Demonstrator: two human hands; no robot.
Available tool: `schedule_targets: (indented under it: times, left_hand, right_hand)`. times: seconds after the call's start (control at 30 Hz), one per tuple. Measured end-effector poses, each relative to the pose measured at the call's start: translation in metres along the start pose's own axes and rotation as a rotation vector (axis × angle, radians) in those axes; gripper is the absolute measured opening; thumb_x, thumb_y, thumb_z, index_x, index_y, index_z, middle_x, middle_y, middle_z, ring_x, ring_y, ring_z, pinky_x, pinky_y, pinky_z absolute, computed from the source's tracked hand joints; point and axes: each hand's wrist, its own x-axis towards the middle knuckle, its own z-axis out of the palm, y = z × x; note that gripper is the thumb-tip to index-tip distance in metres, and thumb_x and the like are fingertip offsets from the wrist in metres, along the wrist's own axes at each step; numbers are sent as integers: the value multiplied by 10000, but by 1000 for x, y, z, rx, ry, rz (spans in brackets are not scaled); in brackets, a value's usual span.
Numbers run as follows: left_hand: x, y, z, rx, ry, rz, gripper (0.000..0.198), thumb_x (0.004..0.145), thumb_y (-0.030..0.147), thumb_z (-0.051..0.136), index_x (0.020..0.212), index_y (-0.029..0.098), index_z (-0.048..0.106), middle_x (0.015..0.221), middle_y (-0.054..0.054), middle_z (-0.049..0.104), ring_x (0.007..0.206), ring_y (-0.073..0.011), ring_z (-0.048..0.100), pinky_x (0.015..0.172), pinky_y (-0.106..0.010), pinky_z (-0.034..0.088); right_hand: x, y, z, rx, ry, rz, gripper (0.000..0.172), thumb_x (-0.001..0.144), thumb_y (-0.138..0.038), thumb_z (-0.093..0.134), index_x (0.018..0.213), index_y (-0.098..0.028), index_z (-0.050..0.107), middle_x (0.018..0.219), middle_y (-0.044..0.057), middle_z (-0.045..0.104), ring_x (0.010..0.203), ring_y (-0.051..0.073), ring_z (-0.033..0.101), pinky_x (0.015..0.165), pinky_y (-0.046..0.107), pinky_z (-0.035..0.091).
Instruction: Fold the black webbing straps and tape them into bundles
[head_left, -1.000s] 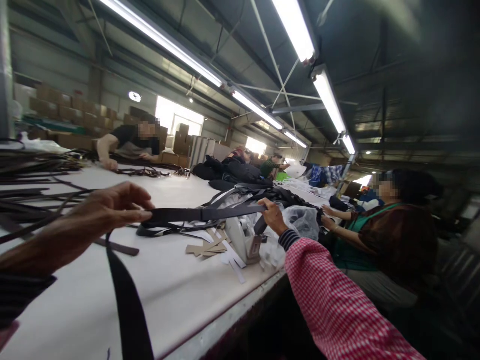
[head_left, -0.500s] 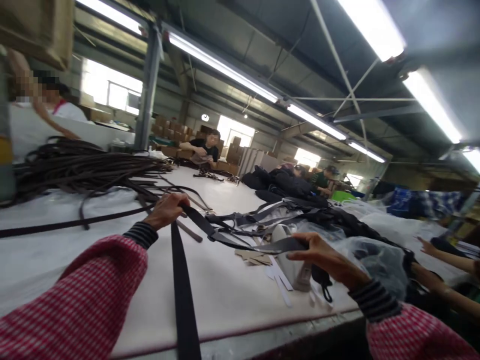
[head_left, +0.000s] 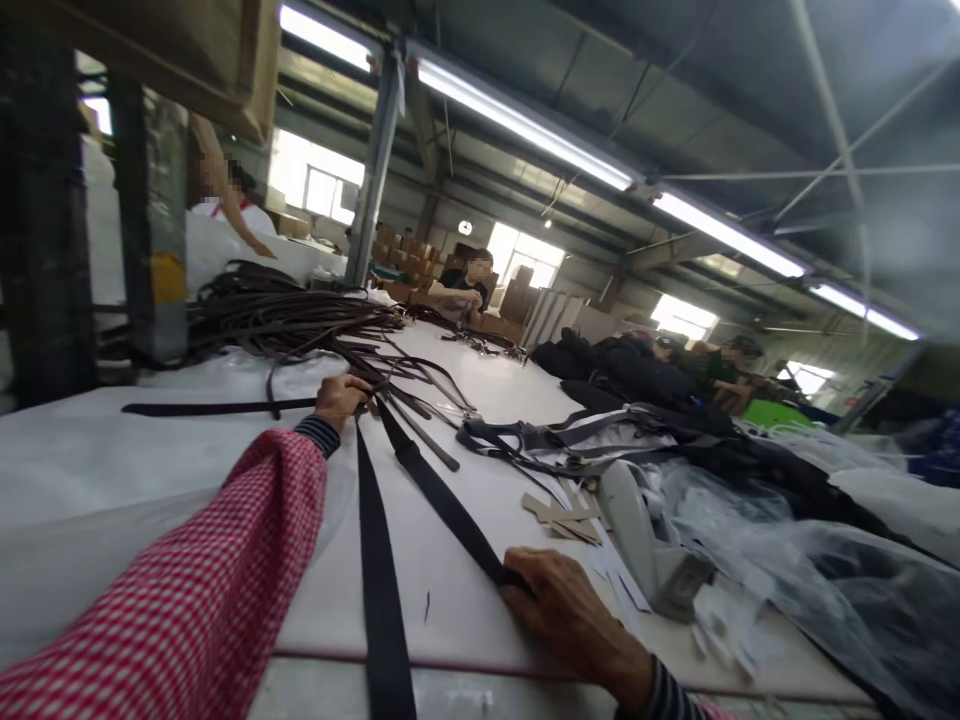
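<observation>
Black webbing is forming the strap [head_left: 457,512] that we are holding above the white surface [head_left: 322,620]. Our left hand [head_left: 341,402] is clamping one part of it in bent fingers, over the left half of the surface and well back from the near edge. Our right hand [head_left: 555,605] is closing its fingers around another part, close to the near edge. Between both hands the strap is running straight and slanting down; a hanging length [head_left: 382,590] is dropping from beneath the left hand and crossing the near edge. A dark strip [head_left: 217,408] is reaching leftward from that hand, and we are unable to tell whether we are gripping it too. Toward the far left corner, a heap of dark strips [head_left: 292,310] is lying. Near the right edge, tan card pieces [head_left: 562,520] are lying beside a pale device [head_left: 649,545], with clear plastic [head_left: 847,580] spreading further right. Beyond the far edge, a co-worker [head_left: 476,275] is raising a forearm.
</observation>
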Motion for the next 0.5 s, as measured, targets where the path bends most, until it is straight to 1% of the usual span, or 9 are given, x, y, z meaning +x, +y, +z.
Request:
schedule_targets:
  times: [0.03,0.1,0.13,0.17,0.23,0.27,0.33,0.4,0.5]
  left_hand:
    - [1,-3,-1,-17,-13,-37,206,965,315,654,1037,122,648,923,-35,671,733,-142,653,649,-286,587]
    - [3,-6,-2,-55,-20,-98,213,970,311,647,1070,124,640,952,-41,670,752,-147,657,658,-290,592]
    - [3,-7,-3,-76,-15,-118,220,971,312,644,1087,125,636,967,-45,670,762,-149,659,662,-293,593]
    - [3,-7,-4,-95,-7,-133,227,972,314,642,1102,127,632,981,-49,669,771,-152,660,667,-296,595]
    - [2,-5,-4,-129,-2,-150,241,972,316,642,1124,130,628,1013,-57,670,800,-162,666,685,-309,600]
    - [1,-4,-5,-141,-3,-155,247,971,316,643,1135,131,626,1031,-62,669,818,-168,669,699,-318,603]
    - [-1,0,-5,-155,-7,-161,261,970,316,643,1157,135,621,1068,-71,666,856,-180,672,728,-337,608]
    - [-4,3,-5,-151,-13,-164,274,970,317,643,1174,137,617,1095,-77,661,884,-190,672,750,-352,609]
    - [-9,8,-5,-111,-24,-126,290,969,325,642,1191,141,612,1120,-83,656,911,-199,670,771,-368,609]
  right_hand:
    - [-3,-6,2,-32,22,-36,211,872,-179,577,1056,-230,667,1010,42,703,975,230,643,857,324,446]
    - [-9,-18,7,-84,154,-80,387,877,-175,585,1255,-261,597,1192,63,670,1101,260,612,936,370,448]
    - [-11,-24,11,-98,224,-94,432,888,-196,595,1310,-279,560,1241,67,649,1133,273,594,952,391,447]
    - [-12,-30,17,-99,268,-111,416,906,-231,600,1315,-292,553,1244,66,642,1132,280,588,949,404,448]
    - [-11,-46,33,-54,269,-153,244,932,-348,615,1167,-282,621,1104,57,669,1021,273,613,874,394,463]
    - [-10,-55,43,-20,246,-166,212,923,-419,632,1062,-260,640,1015,55,671,947,265,619,824,382,464]
    - [-4,-75,61,49,208,-149,301,866,-513,685,905,-222,622,909,58,657,864,257,612,758,368,451]
    - [1,-93,73,130,197,-75,340,786,-489,769,859,-208,593,904,61,650,870,262,601,748,365,434]
    - [4,-111,73,324,153,-11,267,723,-285,806,819,-212,568,893,25,641,895,235,586,771,343,405]
